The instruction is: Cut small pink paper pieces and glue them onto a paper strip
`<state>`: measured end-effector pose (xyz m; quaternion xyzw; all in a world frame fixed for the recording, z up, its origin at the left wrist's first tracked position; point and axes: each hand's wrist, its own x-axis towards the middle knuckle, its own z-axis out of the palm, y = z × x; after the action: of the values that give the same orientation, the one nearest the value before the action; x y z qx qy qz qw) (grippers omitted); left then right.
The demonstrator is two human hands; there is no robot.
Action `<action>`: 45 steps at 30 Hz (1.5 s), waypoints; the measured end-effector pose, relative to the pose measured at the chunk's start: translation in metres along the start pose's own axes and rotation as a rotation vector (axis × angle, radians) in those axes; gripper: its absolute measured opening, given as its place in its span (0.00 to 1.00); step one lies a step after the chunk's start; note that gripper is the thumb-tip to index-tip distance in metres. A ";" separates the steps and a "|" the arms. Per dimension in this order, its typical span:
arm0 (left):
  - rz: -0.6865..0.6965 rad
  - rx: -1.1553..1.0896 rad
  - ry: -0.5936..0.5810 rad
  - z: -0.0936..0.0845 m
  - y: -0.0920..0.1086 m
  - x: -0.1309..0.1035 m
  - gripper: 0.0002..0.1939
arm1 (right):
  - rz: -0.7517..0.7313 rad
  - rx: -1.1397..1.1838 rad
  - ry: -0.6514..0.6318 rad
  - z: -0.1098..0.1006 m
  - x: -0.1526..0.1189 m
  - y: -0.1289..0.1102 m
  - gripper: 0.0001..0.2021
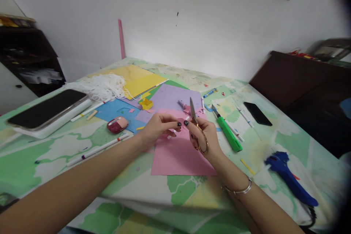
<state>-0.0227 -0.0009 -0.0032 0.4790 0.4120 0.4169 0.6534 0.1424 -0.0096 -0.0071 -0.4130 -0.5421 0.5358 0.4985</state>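
My right hand [204,135] holds gold-handled scissors [192,109], their blades pointing up and away. Its thumb and index finger are drawn together close to my left hand [160,126]. The left fingers are pinched on a small pink paper piece [180,120], partly hidden by the fingertips; small white bits show beside it. Both hands are above a pink sheet [181,159] on the table. Just beyond them lie a rolled purple piece [182,104] and pink scraps [196,110].
A green utility knife [229,133] with its blade out lies right of my hands, near a blue glue gun [292,179] and a black phone [257,113]. Leftward are an earbud case [117,125], white yarn [102,86], markers and a large phone [49,108]. Coloured sheets [137,80] lie behind.
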 end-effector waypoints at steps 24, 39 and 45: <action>0.046 -0.024 -0.042 -0.001 0.001 0.000 0.12 | -0.193 -0.328 0.062 -0.003 -0.001 0.009 0.06; 0.040 0.033 -0.034 -0.004 -0.002 0.002 0.09 | 0.005 -0.044 0.015 -0.003 0.004 0.002 0.12; 0.036 0.053 -0.009 -0.004 -0.002 0.003 0.09 | 0.012 0.021 -0.017 -0.006 0.004 0.004 0.12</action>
<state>-0.0250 0.0025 -0.0067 0.5053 0.4113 0.4155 0.6347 0.1475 -0.0046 -0.0110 -0.4065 -0.5380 0.5480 0.4950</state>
